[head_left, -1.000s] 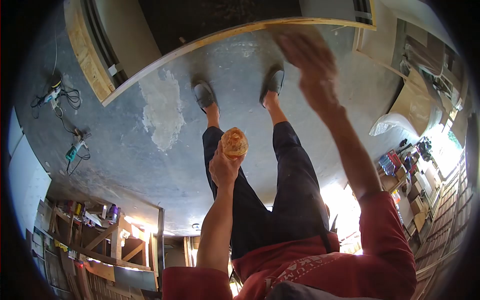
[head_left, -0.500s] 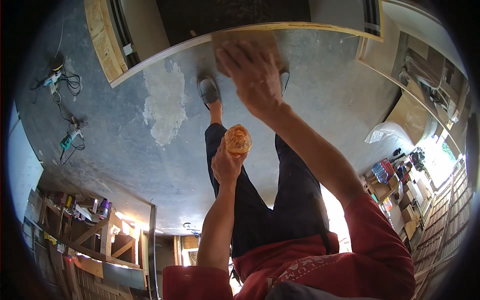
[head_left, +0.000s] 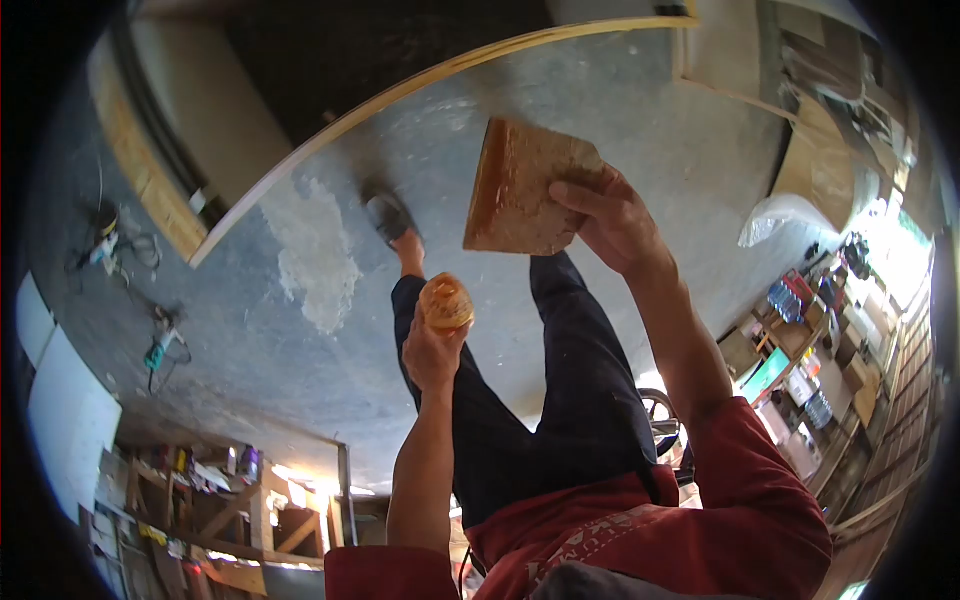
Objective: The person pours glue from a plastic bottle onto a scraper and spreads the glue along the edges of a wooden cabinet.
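My left hand [head_left: 432,358] is closed around a cut-open plastic container [head_left: 447,303], held upright before my left leg, with amber residue inside. My right hand [head_left: 618,222] grips a flat, brownish spreader [head_left: 525,190] by its right end, thumb across the near face. A darker, glossy orange-brown band runs along the spreader's left edge, and smears mark its face. The spreader is apart from the container and from the wood-edged panel [head_left: 400,88] that curves across the top of the view.
Corded power tools [head_left: 160,348] lie on the grey floor [head_left: 230,340] at left. Crumpled clear plastic [head_left: 785,215] and brown sheets are at right, above a cluttered shelf [head_left: 800,340]. A wooden bench [head_left: 235,515] stands at lower left, a spoked wheel [head_left: 657,415] behind my leg.
My right hand has drawn back from the panel edge, turning the spreader so its face shows. The container has shifted slightly left and down. The whole view has rotated, tilting the panel.
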Motion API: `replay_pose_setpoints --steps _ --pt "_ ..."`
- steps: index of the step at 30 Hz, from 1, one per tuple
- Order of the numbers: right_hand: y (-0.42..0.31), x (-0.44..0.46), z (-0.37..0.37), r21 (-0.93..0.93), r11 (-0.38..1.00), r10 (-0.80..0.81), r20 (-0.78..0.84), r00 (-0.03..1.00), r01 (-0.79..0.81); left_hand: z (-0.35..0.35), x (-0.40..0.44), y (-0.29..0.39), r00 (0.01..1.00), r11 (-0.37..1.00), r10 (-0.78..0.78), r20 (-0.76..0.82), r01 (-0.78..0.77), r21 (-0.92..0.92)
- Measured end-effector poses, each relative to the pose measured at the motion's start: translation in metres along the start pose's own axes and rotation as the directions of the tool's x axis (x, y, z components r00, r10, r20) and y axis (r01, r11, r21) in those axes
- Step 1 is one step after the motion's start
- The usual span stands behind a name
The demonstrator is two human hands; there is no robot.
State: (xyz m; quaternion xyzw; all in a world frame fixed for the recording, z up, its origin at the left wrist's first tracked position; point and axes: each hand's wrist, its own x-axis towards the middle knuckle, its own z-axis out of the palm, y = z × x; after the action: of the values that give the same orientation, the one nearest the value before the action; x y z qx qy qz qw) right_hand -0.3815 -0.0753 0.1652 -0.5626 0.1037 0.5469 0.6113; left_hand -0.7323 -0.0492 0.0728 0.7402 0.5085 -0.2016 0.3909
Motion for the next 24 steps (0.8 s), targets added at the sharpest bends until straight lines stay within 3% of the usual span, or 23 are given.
replay_pose_setpoints --steps 1,2,3,4,5,6,8,9,11,12,14,22,24 --pt "-0.013 -0.009 -0.017 -0.191 0.981 -0.025 -0.017 1.0 0.021 0.0 0.001 0.005 1.0 1.0 0.004 -0.003 -0.004 0.011" --pt "-0.022 -0.016 -0.045 -0.189 0.981 -0.046 -0.043 0.998 0.037 0.0 0.003 0.009 1.0 1.0 -0.011 0.012 0.011 0.015" --pt "-0.028 -0.018 -0.079 -0.362 0.899 -0.287 -0.067 0.955 0.245 0.001 0.005 0.013 1.0 1.0 0.016 0.023 -0.017 0.017" --pt "-0.035 -0.017 -0.103 -0.527 0.745 -0.506 -0.045 0.861 0.41 0.0 0.006 0.017 0.997 0.999 -0.036 0.064 0.035 0.03" --pt "-0.061 -0.016 -0.103 -0.798 0.511 -0.657 -0.125 0.743 0.318 -0.001 0.007 0.023 0.995 0.997 -0.057 0.086 0.053 0.051" --pt "-0.083 -0.015 -0.112 -0.948 0.261 -0.719 -0.063 0.692 0.184 -0.002 0.007 0.028 0.991 0.995 -0.078 0.109 0.07 0.072" --pt "-0.097 0.012 -0.172 -0.973 -0.049 -0.822 0.168 0.545 0.227 0.001 0.008 0.033 0.996 0.992 -0.043 0.079 0.033 0.12" --pt "-0.107 0.024 -0.19 -0.974 -0.041 -0.827 0.158 0.539 0.222 0.004 0.009 0.033 1.0 0.989 0.012 0.026 -0.016 0.147" --pt "-0.125 0.046 -0.218 -0.89 -0.448 -0.808 0.442 0.39 0.08 0.007 0.01 0.035 0.999 0.982 0.005 0.036 -0.012 0.19" --pt "-0.137 0.065 -0.233 -0.896 -0.438 -0.814 0.431 0.39 0.076 0.008 0.011 0.037 0.999 0.975 -0.009 0.044 -0.001 0.222" --pt "-0.158 0.106 -0.257 -0.687 -0.623 -0.716 0.693 0.08 0.374 0.011 0.011 0.04 0.999 0.975 -0.006 0.051 -0.005 0.224" --pt "-0.149 0.114 -0.287 -0.784 -0.574 -0.73 0.62 0.286 0.234 0.022 0.013 0.044 0.999 0.959 0.021 0.045 -0.033 0.282" --pt "-0.155 0.113 -0.285 -0.78 -0.572 -0.732 0.625 0.272 0.252 0.016 0.014 0.053 0.97 0.957 -0.153 0.188 0.098 0.275"
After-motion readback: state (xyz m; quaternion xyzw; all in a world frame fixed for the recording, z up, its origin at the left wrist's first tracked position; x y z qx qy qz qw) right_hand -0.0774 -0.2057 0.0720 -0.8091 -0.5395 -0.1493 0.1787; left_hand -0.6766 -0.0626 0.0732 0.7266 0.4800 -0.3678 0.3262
